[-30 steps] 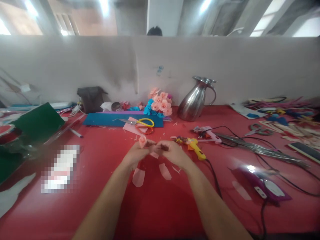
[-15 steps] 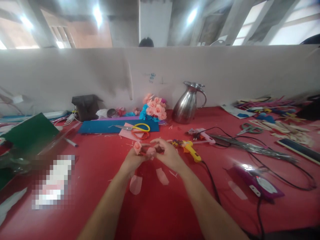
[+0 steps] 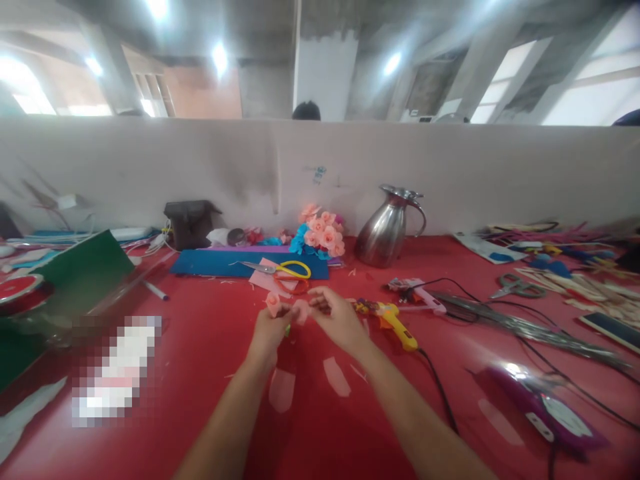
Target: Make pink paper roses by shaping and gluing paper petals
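My left hand (image 3: 267, 333) is closed on a small pink paper flower (image 3: 273, 303), held upright above the red table. A bit of green shows under its fingers. My right hand (image 3: 340, 323) pinches a loose pink paper petal (image 3: 301, 311), which lies between the two hands near the left fingertips; whether it touches them I cannot tell. Below the hands, a cut petal (image 3: 283, 391) and another petal (image 3: 337, 377) lie flat. Just right of my right hand rests a yellow glue gun (image 3: 395, 327). Scissors with yellow and orange handles (image 3: 277, 269) lie beyond the hands.
A bunch of pink and blue paper flowers (image 3: 323, 233) stands by the back wall, beside a steel jug (image 3: 385, 230). Blue sheets (image 3: 200, 263) lie left of it. On the right are a pink glue gun (image 3: 425, 297), wires (image 3: 530, 330), a purple device (image 3: 560, 410) and cords.
The view has tilted up and turned slightly left. My left hand has shifted a little left with the flower, and green now shows below it. Both hands keep hold.
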The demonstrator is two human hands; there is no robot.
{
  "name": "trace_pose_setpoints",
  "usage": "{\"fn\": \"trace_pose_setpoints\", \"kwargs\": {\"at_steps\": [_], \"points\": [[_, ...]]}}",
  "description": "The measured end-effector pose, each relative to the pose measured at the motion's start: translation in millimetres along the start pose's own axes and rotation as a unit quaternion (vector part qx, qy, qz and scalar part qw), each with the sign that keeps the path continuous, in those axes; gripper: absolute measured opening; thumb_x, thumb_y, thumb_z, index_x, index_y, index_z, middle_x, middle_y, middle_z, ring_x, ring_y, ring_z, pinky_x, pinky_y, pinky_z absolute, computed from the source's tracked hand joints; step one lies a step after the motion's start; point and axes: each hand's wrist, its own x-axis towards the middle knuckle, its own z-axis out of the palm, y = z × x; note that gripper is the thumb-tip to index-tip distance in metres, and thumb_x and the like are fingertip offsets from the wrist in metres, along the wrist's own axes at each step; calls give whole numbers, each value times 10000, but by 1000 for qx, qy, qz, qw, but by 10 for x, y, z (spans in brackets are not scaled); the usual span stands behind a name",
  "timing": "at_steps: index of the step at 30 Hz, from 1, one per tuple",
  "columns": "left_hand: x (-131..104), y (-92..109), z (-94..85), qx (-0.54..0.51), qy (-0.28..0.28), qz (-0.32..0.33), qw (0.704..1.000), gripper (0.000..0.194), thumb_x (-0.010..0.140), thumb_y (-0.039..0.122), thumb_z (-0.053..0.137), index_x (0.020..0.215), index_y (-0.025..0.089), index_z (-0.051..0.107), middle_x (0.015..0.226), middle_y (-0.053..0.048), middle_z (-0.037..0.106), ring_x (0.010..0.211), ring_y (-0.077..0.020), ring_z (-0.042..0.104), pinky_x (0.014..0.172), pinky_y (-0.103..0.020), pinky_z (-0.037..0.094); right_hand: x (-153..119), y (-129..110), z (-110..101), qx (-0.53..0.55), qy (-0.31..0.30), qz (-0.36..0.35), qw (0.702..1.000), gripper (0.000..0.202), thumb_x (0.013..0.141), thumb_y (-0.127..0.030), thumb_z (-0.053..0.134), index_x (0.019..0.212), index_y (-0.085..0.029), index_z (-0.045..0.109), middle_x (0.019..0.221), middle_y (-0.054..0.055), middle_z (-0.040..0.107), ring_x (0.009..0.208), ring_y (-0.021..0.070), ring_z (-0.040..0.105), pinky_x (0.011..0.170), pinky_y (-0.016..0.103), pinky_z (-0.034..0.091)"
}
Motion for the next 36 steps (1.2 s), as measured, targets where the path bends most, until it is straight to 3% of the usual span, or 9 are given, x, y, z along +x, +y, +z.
{"fn": "trace_pose_setpoints", "kwargs": {"at_steps": [3,6,11,19,22,24,26,30,36], "points": [[91,-14,-92,-51,88,0,995,337,530,412,742,664,128,620,501,40,491,444,-54,398,437,-185,286,342,-20,92,-224,-21,4,974,315,789,-114,434,1097,-153,490,1017,81,613,903,136,586,800,254,445],[168,-3,-186,-96,133,-2,986,403,500,437,752,719,128,616,435,80,404,374,-21,280,387,-175,187,667,-3,233,-319,-38,3,947,433,718,-37,481,1148,-89,477,1153,167,553,1078,209,508,911,308,370],[252,28,-270,-192,145,-20,970,420,466,441,771,683,157,550,365,135,211,332,-7,146,390,-191,86,950,15,429,-400,-83,-10,913,381,739,-147,552,1115,-113,500,1061,174,605,1039,262,534,843,341,388],[231,155,-335,-277,167,-65,944,337,504,333,761,653,178,501,358,132,257,320,-11,183,402,-182,144,1048,-265,309,-465,-88,-66,879,499,785,-299,550,1249,-214,386,1028,133,635,949,251,594,804,338,393],[246,156,-382,-293,172,-71,938,272,536,314,734,638,163,532,356,124,261,325,-14,198,406,-180,168,967,-329,215,-364,-17,-68,929,528,753,-174,537,1255,-258,398,1133,90,594,992,227,569,803,309,408],[265,143,-410,-294,156,-73,940,247,563,328,713,671,141,594,348,122,246,328,-15,181,409,-183,181,847,-345,159,-183,12,-40,982,569,710,-136,549,1249,-252,407,1119,70,587,931,200,579,746,287,437],[280,130,-430,-289,134,-69,945,265,594,341,691,718,111,643,335,126,201,331,-17,135,405,-189,165,672,-357,102,51,2,7,999,603,689,-194,593,1254,-247,390,1012,44,588,722,147,583,596,253,449],[275,136,-438,-281,118,-52,951,291,635,349,675,771,92,664,322,127,177,345,-23,84,396,-197,113,232,-365,-9,335,-35,120,934,547,672,-355,654,1174,-297,444,802,-31,511,500,61,469,423,171,354],[223,180,-427,-294,88,-40,951,284,614,329,716,781,106,663,343,123,189,348,-20,102,389,-194,116,-348,-151,1,469,-160,172,851,335,765,-510,537,922,-215,546,725,18,505,555,104,468,449,203,386]]}}
